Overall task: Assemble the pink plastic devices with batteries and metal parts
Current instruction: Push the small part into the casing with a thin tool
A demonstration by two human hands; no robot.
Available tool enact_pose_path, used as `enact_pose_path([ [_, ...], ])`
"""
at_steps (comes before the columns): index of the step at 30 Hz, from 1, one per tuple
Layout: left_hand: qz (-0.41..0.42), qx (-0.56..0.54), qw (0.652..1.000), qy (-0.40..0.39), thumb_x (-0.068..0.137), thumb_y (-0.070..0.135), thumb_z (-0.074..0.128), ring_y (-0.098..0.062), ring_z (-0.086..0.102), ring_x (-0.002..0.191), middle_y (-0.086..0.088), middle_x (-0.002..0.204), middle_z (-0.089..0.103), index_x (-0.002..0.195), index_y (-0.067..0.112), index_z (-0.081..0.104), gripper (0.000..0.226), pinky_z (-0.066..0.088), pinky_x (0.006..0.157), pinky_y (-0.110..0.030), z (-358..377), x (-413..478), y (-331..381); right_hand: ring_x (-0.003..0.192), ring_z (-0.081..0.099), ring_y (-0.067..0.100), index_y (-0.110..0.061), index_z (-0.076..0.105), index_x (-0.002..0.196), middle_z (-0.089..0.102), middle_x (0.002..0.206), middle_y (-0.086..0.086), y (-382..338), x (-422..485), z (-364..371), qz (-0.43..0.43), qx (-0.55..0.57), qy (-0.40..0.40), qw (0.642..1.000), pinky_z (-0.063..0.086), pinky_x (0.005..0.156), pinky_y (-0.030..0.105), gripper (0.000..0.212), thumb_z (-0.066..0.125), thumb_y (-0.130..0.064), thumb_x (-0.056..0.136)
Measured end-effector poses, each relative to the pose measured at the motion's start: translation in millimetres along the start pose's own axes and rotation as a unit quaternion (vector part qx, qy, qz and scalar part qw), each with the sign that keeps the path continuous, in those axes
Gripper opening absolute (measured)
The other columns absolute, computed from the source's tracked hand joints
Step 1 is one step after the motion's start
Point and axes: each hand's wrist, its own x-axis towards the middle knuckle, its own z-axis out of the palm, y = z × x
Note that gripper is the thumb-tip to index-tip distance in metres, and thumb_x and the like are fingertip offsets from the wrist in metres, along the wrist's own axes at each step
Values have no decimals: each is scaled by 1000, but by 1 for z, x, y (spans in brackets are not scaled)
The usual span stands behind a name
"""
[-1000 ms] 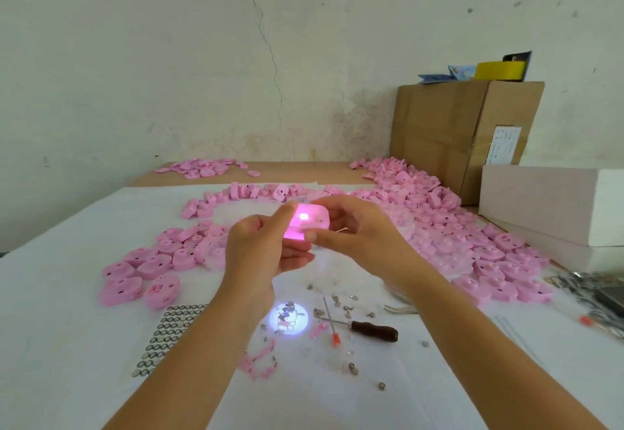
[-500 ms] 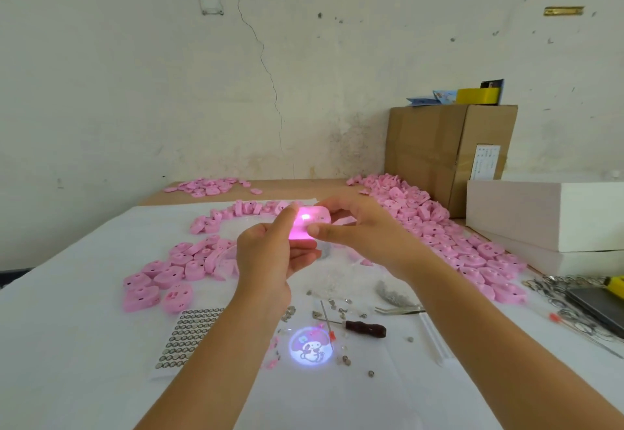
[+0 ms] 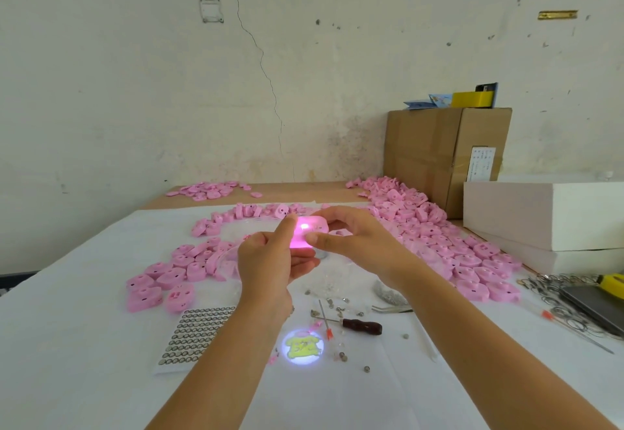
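A glowing pink plastic device (image 3: 305, 231) is held up above the table between both hands. My left hand (image 3: 266, 264) grips its left side with thumb and fingers; my right hand (image 3: 351, 244) pinches its right side and top. The device is lit and throws a round yellow cartoon picture (image 3: 303, 346) onto the white table. A sheet of button batteries (image 3: 199, 331) lies at the front left. Small metal parts (image 3: 337, 308) are scattered under my hands.
Heaps of pink devices lie at the left (image 3: 175, 277) and right (image 3: 449, 247). A brown-handled screwdriver (image 3: 358, 325), tweezers (image 3: 391, 308) and metal rings (image 3: 553, 298) lie on the table. A cardboard box (image 3: 442, 156) and white boxes (image 3: 547, 217) stand at the right.
The projected spot has moved toward me across the table, and its picture switched from a pink-and-white character to a yellow one. Both hands still hold the lit device.
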Motion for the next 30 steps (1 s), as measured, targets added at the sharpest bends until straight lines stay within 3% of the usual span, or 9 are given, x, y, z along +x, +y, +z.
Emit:
enact_pose_path([
  [11, 8, 31, 999, 3, 86, 24, 68, -17, 59, 37, -7, 46, 62, 80, 4, 55, 24, 46, 38, -19, -7, -1, -7, 84, 60, 0, -19, 66, 98, 66, 94, -6, 3, -4, 4, -21, -22, -3, 1000, 47, 74, 10, 20, 71, -24, 80],
  [15, 4, 31, 999, 8, 86, 24, 67, -18, 59, 38, -8, 47, 63, 84, 2, 54, 26, 47, 39, -20, -10, 0, -10, 93, 63, 12, -21, 59, 107, 66, 99, -3, 9, -4, 8, -27, -15, 15, 999, 51, 83, 23, 31, 71, -22, 79],
  [19, 5, 36, 999, 19, 85, 25, 68, -18, 60, 38, -8, 47, 63, 82, 3, 54, 26, 48, 40, -20, -14, 2, -13, 86, 63, 13, -22, 55, 84, 60, 83, -13, 11, -6, 15, -81, -31, 25, 996, 50, 77, 21, 17, 71, -17, 80],
  [30, 10, 26, 999, 43, 87, 23, 66, -17, 60, 39, -7, 48, 64, 78, 11, 53, 20, 48, 40, -20, -27, 0, -14, 88, 63, 14, -22, 51, 84, 59, 85, -11, 15, -4, 31, -106, -63, 14, 992, 52, 80, 24, 17, 67, -21, 83],
])
